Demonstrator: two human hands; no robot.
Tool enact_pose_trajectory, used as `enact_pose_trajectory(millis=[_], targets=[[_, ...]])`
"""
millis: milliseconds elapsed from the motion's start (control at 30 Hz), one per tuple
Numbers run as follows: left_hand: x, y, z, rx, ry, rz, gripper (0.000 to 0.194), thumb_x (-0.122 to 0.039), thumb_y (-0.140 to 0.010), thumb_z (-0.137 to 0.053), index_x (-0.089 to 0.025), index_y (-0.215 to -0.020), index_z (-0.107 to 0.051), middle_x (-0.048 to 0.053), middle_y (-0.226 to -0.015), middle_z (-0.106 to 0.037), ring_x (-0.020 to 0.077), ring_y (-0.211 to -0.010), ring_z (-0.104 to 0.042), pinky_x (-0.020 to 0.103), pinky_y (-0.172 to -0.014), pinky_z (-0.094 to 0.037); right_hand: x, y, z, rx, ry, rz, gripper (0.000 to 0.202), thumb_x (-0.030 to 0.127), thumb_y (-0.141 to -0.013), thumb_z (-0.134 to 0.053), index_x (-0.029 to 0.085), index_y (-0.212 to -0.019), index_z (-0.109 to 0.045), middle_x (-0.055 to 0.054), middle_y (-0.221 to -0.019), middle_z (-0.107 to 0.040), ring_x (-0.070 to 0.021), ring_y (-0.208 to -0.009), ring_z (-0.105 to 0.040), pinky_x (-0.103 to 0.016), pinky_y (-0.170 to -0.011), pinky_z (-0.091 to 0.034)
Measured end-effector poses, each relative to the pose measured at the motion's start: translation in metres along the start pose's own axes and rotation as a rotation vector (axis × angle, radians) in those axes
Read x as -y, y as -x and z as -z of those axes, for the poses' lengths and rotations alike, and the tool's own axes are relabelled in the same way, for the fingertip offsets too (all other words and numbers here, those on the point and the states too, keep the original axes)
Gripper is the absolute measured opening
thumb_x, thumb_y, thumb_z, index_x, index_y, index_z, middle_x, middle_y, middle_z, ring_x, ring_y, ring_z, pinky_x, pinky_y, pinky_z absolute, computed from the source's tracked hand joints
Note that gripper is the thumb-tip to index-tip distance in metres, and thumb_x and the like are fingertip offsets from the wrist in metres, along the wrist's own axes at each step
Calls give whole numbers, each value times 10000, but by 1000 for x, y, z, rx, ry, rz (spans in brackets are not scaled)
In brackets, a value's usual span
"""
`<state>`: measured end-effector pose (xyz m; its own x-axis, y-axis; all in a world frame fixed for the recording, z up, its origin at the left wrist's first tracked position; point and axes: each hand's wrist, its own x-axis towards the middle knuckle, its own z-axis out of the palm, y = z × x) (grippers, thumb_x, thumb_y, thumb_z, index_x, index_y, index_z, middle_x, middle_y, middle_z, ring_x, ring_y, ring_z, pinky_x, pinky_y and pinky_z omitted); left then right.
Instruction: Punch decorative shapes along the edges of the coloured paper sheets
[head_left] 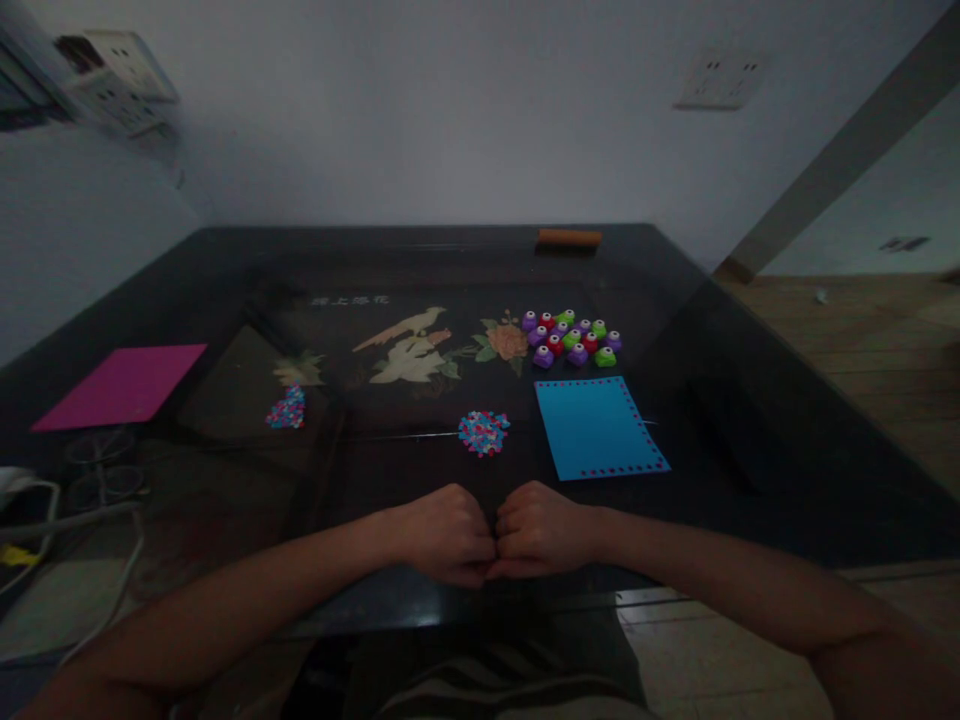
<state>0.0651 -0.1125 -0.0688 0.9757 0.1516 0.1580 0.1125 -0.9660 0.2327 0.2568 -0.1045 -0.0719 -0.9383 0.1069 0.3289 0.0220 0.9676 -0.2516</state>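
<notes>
My left hand [451,535] and my right hand [546,532] are both closed in fists, meeting at the fingers just above the near edge of the dark table. Nothing shows between or inside them. Beyond them lies a small pile of pink, blue and white bits [484,433]. To its right is a blue sheet [600,430] with dark pink dots along its top, right and bottom edges. Behind that sheet stand several small purple, red and green pieces with white-and-black eye-like tops [571,340]. A second pile of bits [288,408] lies further left.
A pink sheet [124,385] lies at the table's left side. At the back is an orange-brown roll [568,238]. The dark tabletop [420,265] bears a bird-and-flower picture and reaches the wall. A white rack [71,520] shows at the lower left.
</notes>
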Motion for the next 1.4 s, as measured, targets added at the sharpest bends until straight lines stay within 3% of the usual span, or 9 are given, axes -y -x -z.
enact_pose_trajectory(millis=[633, 833, 967, 1033, 1100, 1200, 1300, 1400], targets=[[-1, -2, 2, -3, -58, 28, 202, -268, -761, -618, -197, -576, -577, -3, -519, -635, 146, -460, -574, 312, -438, -336, 0, 4, -1, 16, 62, -20, 454, 390, -940, -386, 184, -595, -599, 4, -491, -586, -109, -416, -464, -289, -452, -214], [0, -1, -1, -58, -36, 26, 177, -205, -773, -558, -196, -596, -556, -9, -530, -632, 134, -465, -564, 295, -455, -335, 2, 7, 5, 101, 152, -41, 445, 412, -937, -399, 177, -611, -590, -4, -514, -593, -113, -452, -495, -280, -481, -246], [0, -1, -1, -71, -43, 15, 158, -180, -783, -525, -196, -627, -550, -10, -547, -626, 135, -471, -553, 302, -460, -343, 7, 16, 19, 157, 142, -107, 413, 418, -932, -412, 171, -649, -582, -16, -560, -601, -126, -508, -515, -280, -506, -281], [0, -1, 0, -58, -45, 4, 146, -181, -789, -525, -196, -647, -549, -10, -557, -623, 136, -478, -552, 304, -464, -348, 12, 22, 32, 174, 60, -218, 377, 406, -925, -437, 167, -676, -590, -22, -605, -617, -134, -560, -539, -276, -534, -320], [1, -1, 0, -45, -43, 2, 144, -190, -799, -525, -200, -656, -544, -9, -566, -623, 136, -487, -554, 300, -469, -353, 17, 31, 48, 153, -105, -425, 314, 386, -908, -484, 168, -725, -616, -22, -663, -633, -140, -644, -576, -263, -578, -371], [1, -1, 1, -48, -23, 6, 152, -188, -805, -518, -205, -653, -529, -12, -570, -623, 130, -490, -550, 286, -475, -359, 23, 58, 75, -10, -408, -792, 261, 399, -877, -529, 180, -793, -644, -20, -770, -652, -136, -734, -608, -257, -667, -447], [1, -1, 1, -59, -11, 5, 154, -177, -795, -520, -208, -645, -519, -18, -572, -620, 125, -497, -547, 284, -478, -358, 19, 110, 104, -236, -423, -1147, 233, 435, -793, -618, 205, -809, -654, -30, -842, -668, -179, -818, -622, -306, -752, -472], [1, -1, 1, -60, -11, 1, 146, -171, -791, -523, -206, -649, -525, -20, -577, -621, 121, -505, -548, 286, -485, -358, 3, 183, 131, -489, -233, -1424, 329, 442, -678, -713, 208, -897, -640, -56, -857, -652, -199, -770, -615, -328, -722, -474]])
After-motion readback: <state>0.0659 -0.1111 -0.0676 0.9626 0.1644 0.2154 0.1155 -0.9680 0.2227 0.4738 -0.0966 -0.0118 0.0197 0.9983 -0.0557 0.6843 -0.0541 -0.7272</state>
